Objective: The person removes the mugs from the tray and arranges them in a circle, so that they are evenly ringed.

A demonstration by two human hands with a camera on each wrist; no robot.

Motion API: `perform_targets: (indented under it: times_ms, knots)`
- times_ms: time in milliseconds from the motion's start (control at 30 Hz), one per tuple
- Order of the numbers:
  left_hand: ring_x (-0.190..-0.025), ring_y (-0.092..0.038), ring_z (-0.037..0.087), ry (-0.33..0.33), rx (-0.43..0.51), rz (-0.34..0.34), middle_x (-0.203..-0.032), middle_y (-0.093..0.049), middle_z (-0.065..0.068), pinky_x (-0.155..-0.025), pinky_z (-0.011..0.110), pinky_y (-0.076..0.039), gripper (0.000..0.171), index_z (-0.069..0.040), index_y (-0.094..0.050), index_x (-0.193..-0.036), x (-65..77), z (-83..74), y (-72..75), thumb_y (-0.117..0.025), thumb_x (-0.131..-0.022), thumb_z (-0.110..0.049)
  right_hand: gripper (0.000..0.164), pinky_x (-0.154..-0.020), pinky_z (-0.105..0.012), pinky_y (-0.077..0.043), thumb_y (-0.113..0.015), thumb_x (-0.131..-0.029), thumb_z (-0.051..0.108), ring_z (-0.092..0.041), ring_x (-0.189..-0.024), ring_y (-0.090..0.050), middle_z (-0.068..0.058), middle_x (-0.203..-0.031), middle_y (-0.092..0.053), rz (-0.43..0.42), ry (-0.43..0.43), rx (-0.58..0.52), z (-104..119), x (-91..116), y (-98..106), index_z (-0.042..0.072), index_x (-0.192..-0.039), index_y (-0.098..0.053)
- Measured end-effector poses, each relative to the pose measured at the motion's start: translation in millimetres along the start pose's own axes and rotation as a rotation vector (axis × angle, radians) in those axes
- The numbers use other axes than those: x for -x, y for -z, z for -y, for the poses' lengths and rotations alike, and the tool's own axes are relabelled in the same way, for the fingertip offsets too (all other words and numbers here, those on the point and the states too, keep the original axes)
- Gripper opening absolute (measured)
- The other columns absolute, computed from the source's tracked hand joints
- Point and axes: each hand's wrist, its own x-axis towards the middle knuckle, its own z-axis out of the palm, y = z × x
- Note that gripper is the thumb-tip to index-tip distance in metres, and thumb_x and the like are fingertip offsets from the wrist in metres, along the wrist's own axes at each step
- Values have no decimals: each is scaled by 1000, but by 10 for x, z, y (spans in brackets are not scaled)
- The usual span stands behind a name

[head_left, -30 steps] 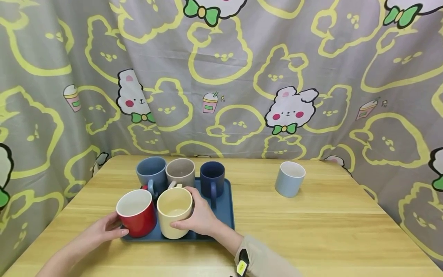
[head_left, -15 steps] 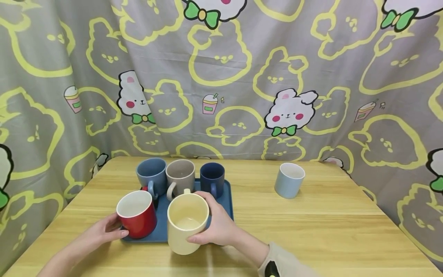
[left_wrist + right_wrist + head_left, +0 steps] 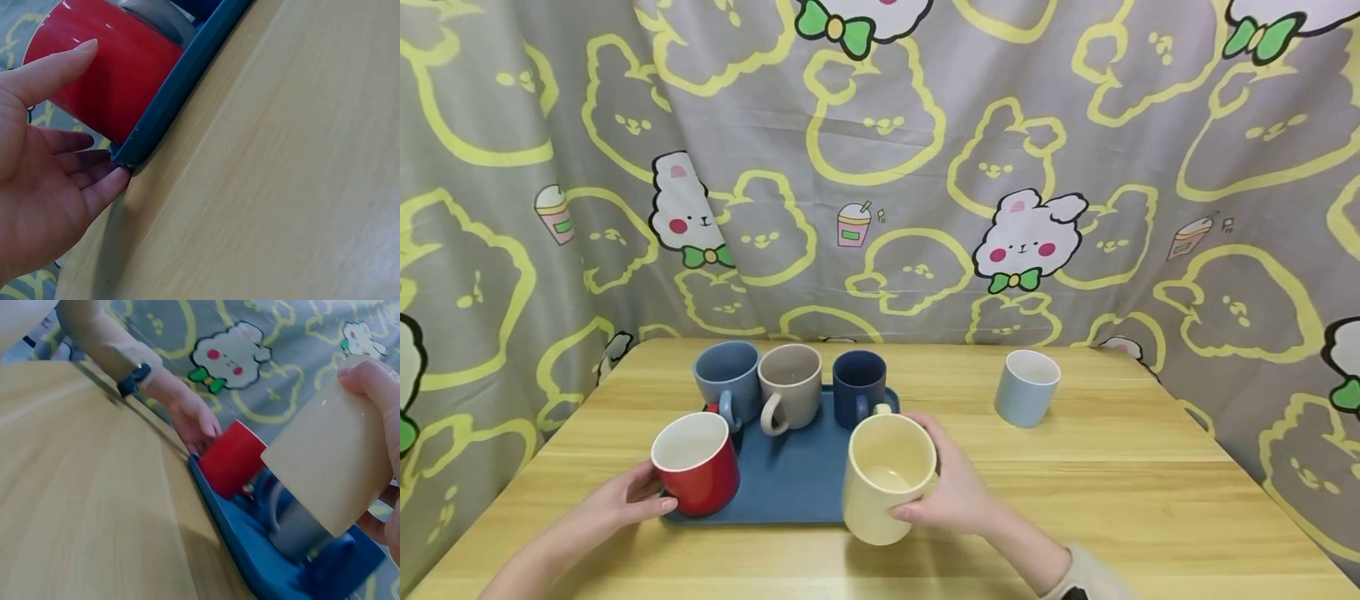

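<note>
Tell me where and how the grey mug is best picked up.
Probably by its handle, coming from the person's side: the grey mug stands upright with that handle turned toward the person and slightly left, over bare tray, while the blue mug and navy mug flank it.

The red mug and light blue cup are white inside; the pale yellow mug, greyish-blue mug, taupe mug and navy mug are plain. The tray is deep blue, the table yellowish with wood grain. The grey curtain carries yellow animal outlines and white rabbits with green bows.
</note>
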Motion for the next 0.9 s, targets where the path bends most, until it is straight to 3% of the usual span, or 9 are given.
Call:
perform_targets:
  times_ms: [333,600,900]
  knots:
    - [-120,-41,43,-3,2,-8,-137,-28,39,-82,15,-42,74,20,-14,-137,6,-9,10,-57,-91,-19,84,-84,-28,-47,-80,-55,-1,-16,-97,-58,-23,-111,-54,-100,37,90,-183,141,440,-6,-129,-39]
    - [-122,-38,47,8,24,3,-138,-27,38,-82,14,-42,74,19,-13,-137,-2,-21,12,-56,-91,-21,81,-85,-26,-43,-82,-60,-1,-24,-100,-54,-20,-113,-54,-246,-172,206,-413,193,673,-7,-128,-38]
    - [-123,-36,49,25,22,2,-138,-25,39,-83,16,-44,77,20,-13,-137,0,-10,5,-57,-91,-22,84,-87,-25,-40,-81,-66,2,-24,-106,-51,-19,-118,-53,-307,-298,222,-734,206,870,-3,-135,-34]
